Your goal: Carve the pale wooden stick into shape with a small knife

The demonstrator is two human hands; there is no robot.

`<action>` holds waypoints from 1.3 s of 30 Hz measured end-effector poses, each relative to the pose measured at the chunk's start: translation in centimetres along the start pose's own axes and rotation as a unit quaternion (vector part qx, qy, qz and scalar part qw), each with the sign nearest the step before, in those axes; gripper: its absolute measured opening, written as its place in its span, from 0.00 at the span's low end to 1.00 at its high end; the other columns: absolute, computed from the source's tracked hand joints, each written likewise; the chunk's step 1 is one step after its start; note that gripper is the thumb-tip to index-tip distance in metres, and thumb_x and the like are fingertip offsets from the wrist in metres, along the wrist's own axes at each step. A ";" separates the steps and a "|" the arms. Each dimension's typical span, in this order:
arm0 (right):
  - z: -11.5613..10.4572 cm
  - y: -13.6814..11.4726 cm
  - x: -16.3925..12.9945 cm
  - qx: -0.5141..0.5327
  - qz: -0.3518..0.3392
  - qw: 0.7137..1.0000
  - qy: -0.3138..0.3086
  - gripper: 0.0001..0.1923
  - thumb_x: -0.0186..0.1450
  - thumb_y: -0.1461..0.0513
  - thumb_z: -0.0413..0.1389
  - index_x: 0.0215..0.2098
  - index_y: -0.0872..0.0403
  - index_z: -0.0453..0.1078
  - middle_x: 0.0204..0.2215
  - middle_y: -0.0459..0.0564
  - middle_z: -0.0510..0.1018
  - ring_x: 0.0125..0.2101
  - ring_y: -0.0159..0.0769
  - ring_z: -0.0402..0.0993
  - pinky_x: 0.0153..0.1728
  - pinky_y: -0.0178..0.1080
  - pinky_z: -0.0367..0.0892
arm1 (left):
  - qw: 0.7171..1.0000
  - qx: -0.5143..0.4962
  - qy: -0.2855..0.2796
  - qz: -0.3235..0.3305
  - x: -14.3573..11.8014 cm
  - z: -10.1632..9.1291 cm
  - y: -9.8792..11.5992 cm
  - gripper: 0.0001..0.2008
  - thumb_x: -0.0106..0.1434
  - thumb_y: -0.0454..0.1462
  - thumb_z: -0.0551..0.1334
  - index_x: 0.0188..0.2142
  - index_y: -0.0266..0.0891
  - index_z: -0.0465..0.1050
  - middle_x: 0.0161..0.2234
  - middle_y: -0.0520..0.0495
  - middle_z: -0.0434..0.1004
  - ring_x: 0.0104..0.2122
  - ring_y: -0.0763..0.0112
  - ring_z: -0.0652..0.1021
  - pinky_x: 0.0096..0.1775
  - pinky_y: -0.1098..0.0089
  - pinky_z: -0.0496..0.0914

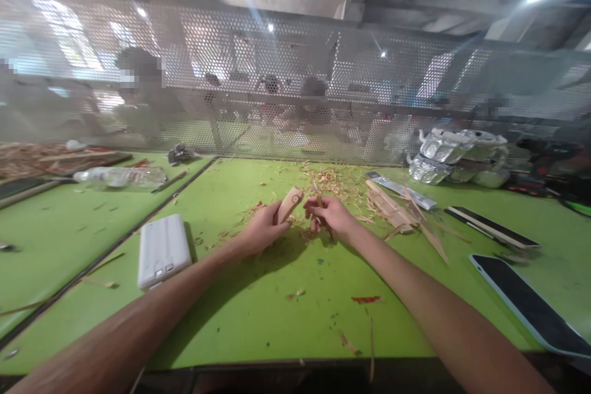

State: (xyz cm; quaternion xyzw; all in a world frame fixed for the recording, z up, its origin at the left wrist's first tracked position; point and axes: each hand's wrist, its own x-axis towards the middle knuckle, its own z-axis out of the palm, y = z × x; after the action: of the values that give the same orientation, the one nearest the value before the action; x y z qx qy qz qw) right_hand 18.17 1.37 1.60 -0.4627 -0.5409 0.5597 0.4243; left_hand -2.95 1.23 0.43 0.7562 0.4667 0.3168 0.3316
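Observation:
My left hand grips a small light wooden block with a drawn circle on its face, tilted up to the right. My right hand is closed around a thin carving tool whose tip points up toward the block. Both hands rest on the green table, with wood shavings scattered just behind them.
A white power bank lies left of my left arm. Wooden strips, a metal ruler, a dark flat bar and a phone lie to the right. Foil containers, a plastic bottle and a perforated screen stand behind.

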 end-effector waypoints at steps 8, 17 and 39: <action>-0.1 0.8 0.2 -0.045 -0.029 0.998 -0.028 0.06 0.68 0.63 0.60 0.42 0.57 0.76 0.26 0.45 0.78 0.15 0.21 0.64 0.14 0.25 0.58 | 0.998 -0.053 -0.008 -0.025 -0.1 0.0 0.1 0.13 0.62 0.41 0.62 0.43 0.37 0.66 0.26 0.54 0.68 0.19 0.73 0.70 0.20 0.71 0.65; 1.8 0.0 -0.7 -0.114 -0.034 0.993 -0.026 0.05 0.62 0.68 0.63 0.31 0.57 0.72 0.25 0.49 0.78 0.20 0.28 0.70 0.19 0.30 0.64 | 0.999 -0.028 0.029 -0.011 0.0 0.1 0.3 0.08 0.59 0.40 0.64 0.33 0.37 0.70 0.24 0.51 0.72 0.23 0.70 0.73 0.24 0.71 0.63; 4.1 1.9 -0.4 -0.032 -0.032 0.997 0.060 0.12 0.61 0.65 0.63 0.27 0.52 0.63 0.17 0.41 0.73 0.13 0.24 0.61 0.13 0.29 0.55 | 0.998 0.008 0.056 -0.027 -0.3 0.7 0.7 0.07 0.56 0.35 0.62 0.25 0.40 0.64 0.20 0.55 0.65 0.19 0.75 0.66 0.22 0.73 0.55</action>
State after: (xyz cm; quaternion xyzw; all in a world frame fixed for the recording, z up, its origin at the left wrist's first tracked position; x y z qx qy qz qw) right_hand 14.26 -0.02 -0.29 -0.4914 -0.5465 0.4992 0.4589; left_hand -2.17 0.62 0.56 0.7268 0.5078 0.3457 0.3072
